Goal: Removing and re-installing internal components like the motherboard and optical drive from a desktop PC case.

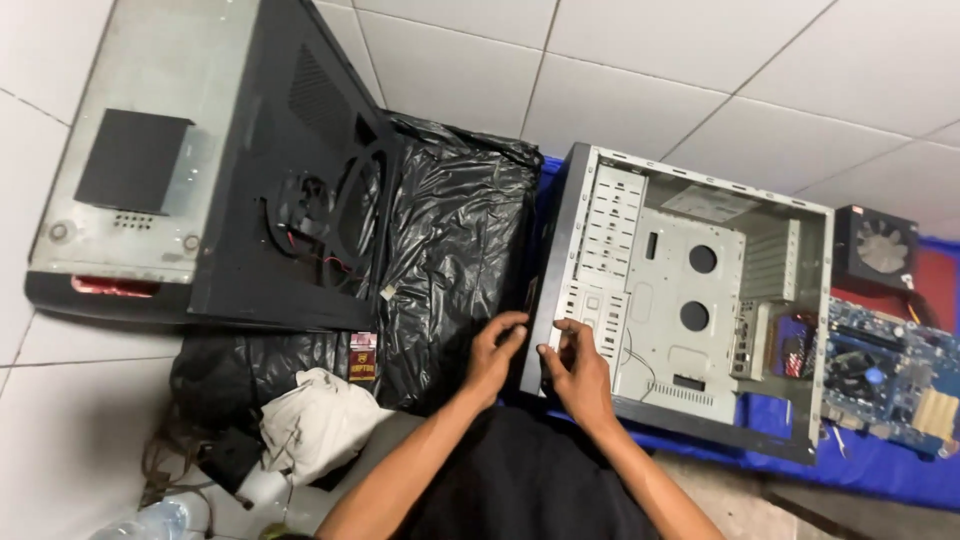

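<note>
Gripping the front edge of an open computer case (690, 300), both hands work at its near-left corner. Left hand (493, 352) has fingers curled around the dark front bezel (548, 270) from outside; right hand (575, 368) pinches the same edge from the inner side, fingers bent & closed on the metal, thumb near the drive-bay rack (605, 260).

Case lies on its side on a blue cloth (880, 470), side panel off, interior facing up. Inside: bare motherboard tray w/ round cutouts, perforated drive-bay rack by the hands, thin loose wires (640, 365) near the right hand, rear I/O area at the far-right wall.

Left of the case, touching it: crumpled black plastic bag (455, 230). Further left of that, a black side panel w/ fan (310, 200) leans over a second grey case (140, 150). Near-left of the case: white rag (315, 420), plastic bottle (160, 522). Right of the case, on the cloth: motherboard w/ cooler (885, 385); behind it a PSU w/ fan grille (878, 248).
</note>
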